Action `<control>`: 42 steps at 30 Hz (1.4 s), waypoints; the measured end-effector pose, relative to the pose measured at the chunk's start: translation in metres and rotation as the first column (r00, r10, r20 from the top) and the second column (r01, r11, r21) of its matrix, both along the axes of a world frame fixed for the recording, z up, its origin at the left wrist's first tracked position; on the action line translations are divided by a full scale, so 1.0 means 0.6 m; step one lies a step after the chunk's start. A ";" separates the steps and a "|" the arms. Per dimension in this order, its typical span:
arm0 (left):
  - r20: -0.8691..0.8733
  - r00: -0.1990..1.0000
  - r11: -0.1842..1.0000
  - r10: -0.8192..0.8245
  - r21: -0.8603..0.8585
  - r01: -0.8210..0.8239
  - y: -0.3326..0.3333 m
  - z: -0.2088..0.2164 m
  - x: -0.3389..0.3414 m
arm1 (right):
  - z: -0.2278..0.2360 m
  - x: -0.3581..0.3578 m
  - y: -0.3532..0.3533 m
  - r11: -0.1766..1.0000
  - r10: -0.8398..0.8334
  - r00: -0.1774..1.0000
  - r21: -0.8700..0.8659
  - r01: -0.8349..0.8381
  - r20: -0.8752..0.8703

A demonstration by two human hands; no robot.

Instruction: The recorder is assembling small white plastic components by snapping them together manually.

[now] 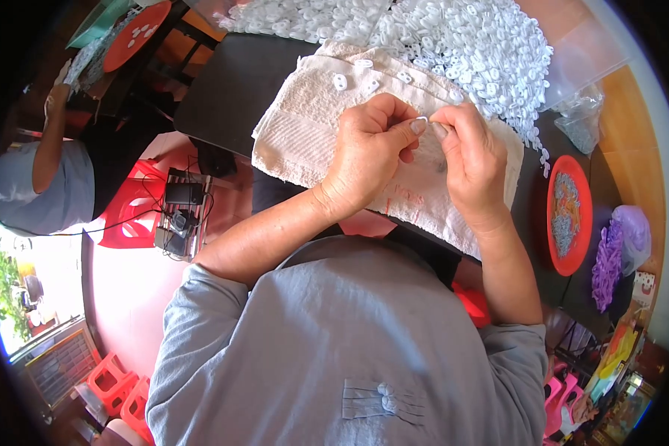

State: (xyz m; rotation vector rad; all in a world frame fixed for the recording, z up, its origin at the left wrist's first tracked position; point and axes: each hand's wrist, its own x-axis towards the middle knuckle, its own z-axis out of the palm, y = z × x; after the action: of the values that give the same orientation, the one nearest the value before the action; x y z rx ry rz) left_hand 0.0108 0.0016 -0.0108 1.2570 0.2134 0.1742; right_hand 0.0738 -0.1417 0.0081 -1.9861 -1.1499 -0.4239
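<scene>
The left hand [368, 145] is closed at thumb and forefinger on a small white piece [422, 119], held above a beige towel [293, 123] spread on the dark bench [227, 85]. The right hand [470, 160] meets it from the right, thumb and forefinger pinched together just beside the piece; whether anything sits between those fingertips cannot be told. Several loose white pieces [340, 82] lie on the far part of the towel, well apart from one another. Beyond the towel, far and to the right, a large heap [468, 48] of similar white pieces is banked up, trailing off at its right edge. A clear bag [581, 123] stands right of the heap. Nearer on the right is a red bowl [586, 215] holding small grey parts [563, 227], with a bundle of purple strips [607, 260] beyond its right side. At far left, another person's sleeve [44, 182] is visible near a red dish [126, 50] bearing white pieces.
</scene>
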 end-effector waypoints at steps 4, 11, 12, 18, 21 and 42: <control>0.023 1.000 0.995 0.004 -0.095 -0.002 -0.002 -0.007 0.002 | -0.002 -0.003 0.002 1.000 -0.008 1.000 0.013 0.008 -0.027; -0.008 1.000 0.997 0.009 -0.078 -0.009 0.000 -0.002 0.000 | -0.018 -0.016 0.011 0.991 -0.062 0.972 0.103 0.088 -0.227; 0.000 1.000 0.996 0.027 -0.088 -0.026 0.001 -0.001 0.002 | -0.023 -0.015 0.014 0.989 -0.052 0.953 0.117 0.090 -0.298; -0.002 1.000 0.990 0.017 -0.143 -0.017 0.004 -0.003 0.003 | -0.020 -0.010 0.008 0.988 -0.027 0.932 0.130 0.079 -0.362; 0.013 1.000 0.992 0.028 -0.126 -0.026 0.004 -0.006 0.004 | -0.002 -0.006 0.005 0.985 -0.019 0.922 0.152 0.084 -0.388; 0.020 1.000 0.994 0.014 -0.109 -0.011 0.004 -0.008 0.002 | -0.002 -0.013 0.006 1.000 -0.009 0.896 0.010 0.015 -0.443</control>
State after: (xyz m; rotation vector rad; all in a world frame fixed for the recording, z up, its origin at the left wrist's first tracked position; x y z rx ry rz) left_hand 0.0122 0.0039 -0.0159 1.1456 0.2105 0.1838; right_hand 0.0661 -0.1382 0.0070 -1.9440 -0.8397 0.0240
